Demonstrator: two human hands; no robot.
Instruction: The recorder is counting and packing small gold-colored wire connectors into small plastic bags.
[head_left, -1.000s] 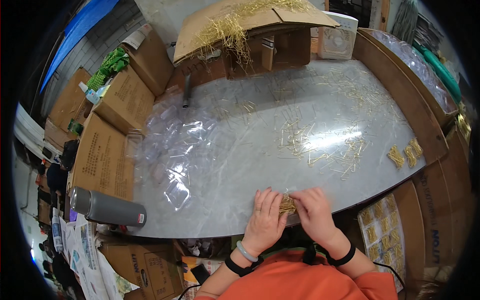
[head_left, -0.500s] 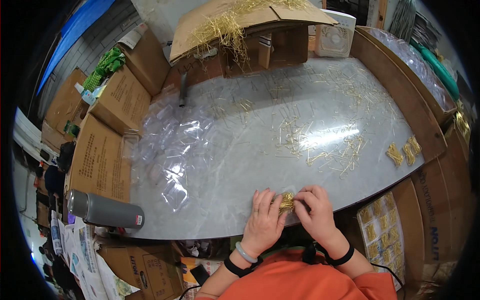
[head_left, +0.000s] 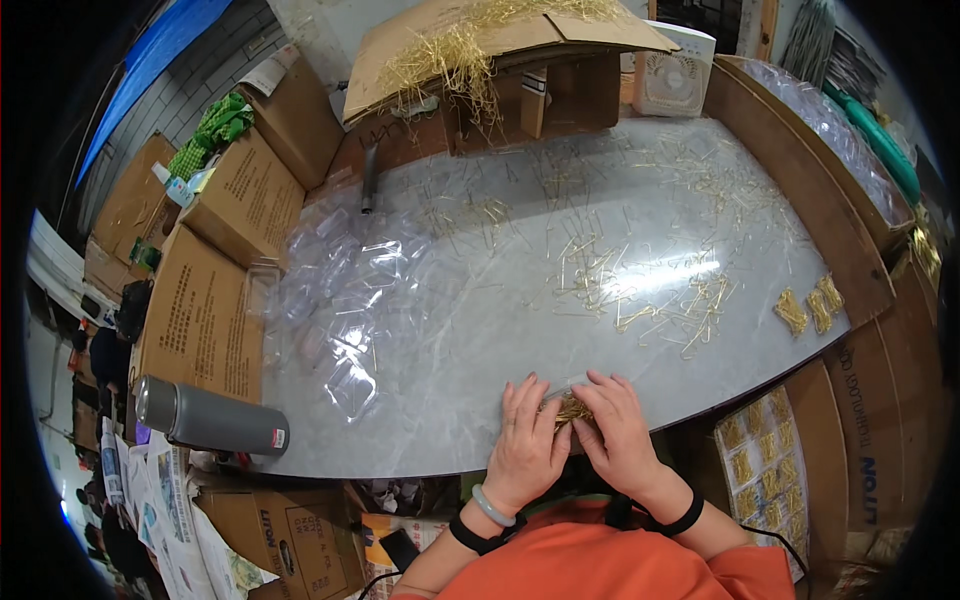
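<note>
A bundle of gold wire hooks (head_left: 572, 409) lies at the table's near edge, partly hidden by my fingers. My left hand (head_left: 528, 437) closes on its left side, fingers pointing away from me. Against the other side presses my right hand (head_left: 617, 428), fingers bent over the bundle and thumb close to the left one. What looks like a clear plastic edge shows just beyond the bundle. Further off, loose gold hooks (head_left: 585, 270) are strewn across the grey tabletop (head_left: 470, 350). Several finished-looking bundles of hooks (head_left: 790, 311) sit by the right edge.
Clear plastic boxes (head_left: 350, 385) pile up on the left, near a grey flask (head_left: 225, 420) lying on its side. A cardboard box (head_left: 590, 95) heaped with hooks and a white fan (head_left: 672, 80) stand at the back. Cardboard boxes (head_left: 200, 320) border the left side.
My right hand has flattened and shifted slightly left, its fingers now reaching over the bundle. The bundle sits lower and is more covered. My left hand stays nearly in place.
</note>
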